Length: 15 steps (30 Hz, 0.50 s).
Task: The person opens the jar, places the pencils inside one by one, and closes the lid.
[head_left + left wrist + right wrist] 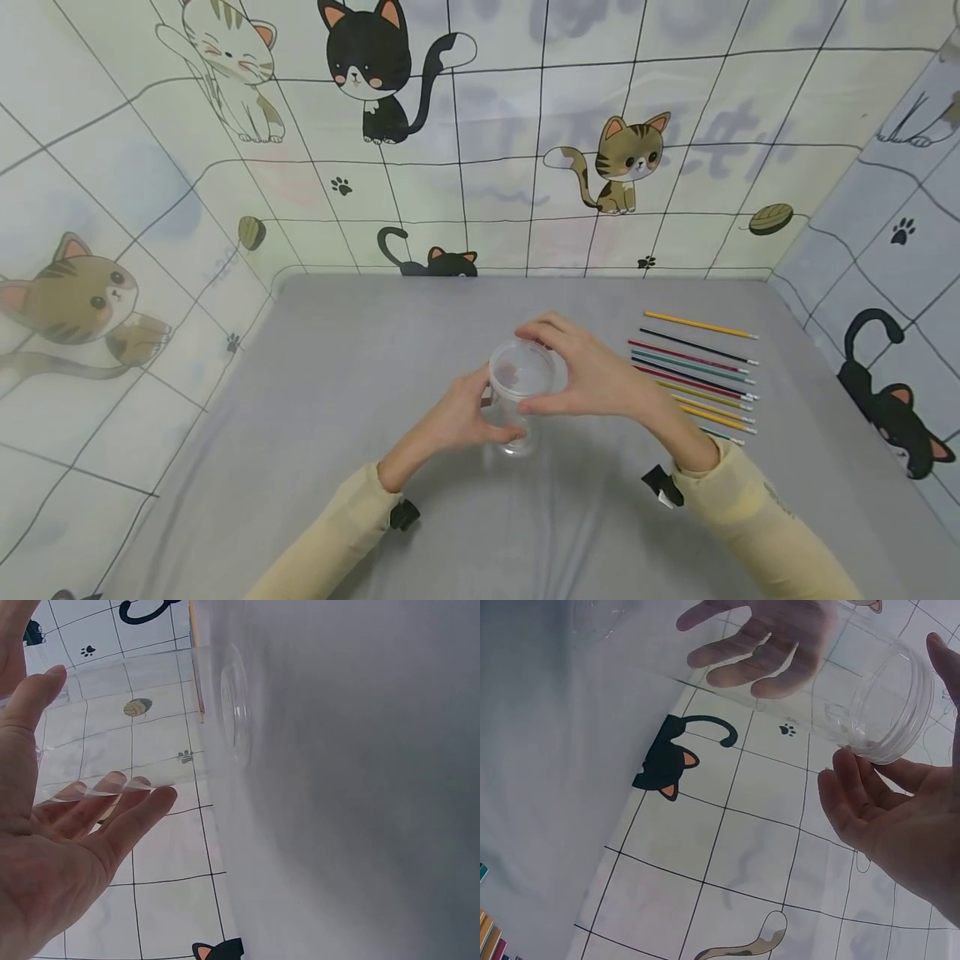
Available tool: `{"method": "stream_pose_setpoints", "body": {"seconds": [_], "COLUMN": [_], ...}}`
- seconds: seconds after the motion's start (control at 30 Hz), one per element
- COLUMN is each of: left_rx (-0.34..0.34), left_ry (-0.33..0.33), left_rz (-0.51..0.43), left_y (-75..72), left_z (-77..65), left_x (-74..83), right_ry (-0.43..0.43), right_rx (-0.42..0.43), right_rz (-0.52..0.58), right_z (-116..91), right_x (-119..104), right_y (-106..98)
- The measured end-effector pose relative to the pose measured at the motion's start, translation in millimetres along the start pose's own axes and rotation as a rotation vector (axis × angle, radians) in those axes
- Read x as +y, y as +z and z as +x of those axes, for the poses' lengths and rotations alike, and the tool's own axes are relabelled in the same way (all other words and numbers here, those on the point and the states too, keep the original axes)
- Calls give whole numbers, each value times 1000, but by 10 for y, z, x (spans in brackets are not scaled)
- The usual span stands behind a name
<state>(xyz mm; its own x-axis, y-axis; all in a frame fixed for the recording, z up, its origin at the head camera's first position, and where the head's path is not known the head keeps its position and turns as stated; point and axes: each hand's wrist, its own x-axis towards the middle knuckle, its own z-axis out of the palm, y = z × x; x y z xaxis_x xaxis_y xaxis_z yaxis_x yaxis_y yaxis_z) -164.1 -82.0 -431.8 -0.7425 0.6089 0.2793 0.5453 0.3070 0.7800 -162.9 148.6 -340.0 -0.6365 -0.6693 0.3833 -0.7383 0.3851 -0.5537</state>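
A tall clear plastic jar (516, 437) stands upright near the middle of the grey cloth, with a round clear lid (525, 367) at its top. Around the jar's side curve the thumb and fingers of my left hand (457, 412). My right hand (588, 371) grips the rim of the lid, thumb near and fingers on the far side. In the right wrist view the lid (904, 705) lies between the right thumb and fingertips, and the left fingers show through the jar wall. Whether the jar's base (234, 705) touches the cloth I cannot tell.
On the right of the grey cloth (360, 350) several pencils lie side by side, among them a yellow pencil (697, 324) at the back. Cat-printed fabric (495, 117) rises behind the table and on both sides.
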Motion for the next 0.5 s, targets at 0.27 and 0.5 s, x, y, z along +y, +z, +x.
{"method": "stream_pose_setpoints", "body": {"seconds": [0.27,0.5], "left_rx": [-6,-1], "left_ry": [-2,-6], "left_rz": [-16,-14], "left_y": [19,14], "left_z": [-15,-21], "left_x": [-14,-1], "right_ry": [-23,-48], "right_rx": [17,-11], "right_rz": [-33,-61], "right_z": [15,15], "right_x": [-22,-27], "right_y": [7,-11]}}
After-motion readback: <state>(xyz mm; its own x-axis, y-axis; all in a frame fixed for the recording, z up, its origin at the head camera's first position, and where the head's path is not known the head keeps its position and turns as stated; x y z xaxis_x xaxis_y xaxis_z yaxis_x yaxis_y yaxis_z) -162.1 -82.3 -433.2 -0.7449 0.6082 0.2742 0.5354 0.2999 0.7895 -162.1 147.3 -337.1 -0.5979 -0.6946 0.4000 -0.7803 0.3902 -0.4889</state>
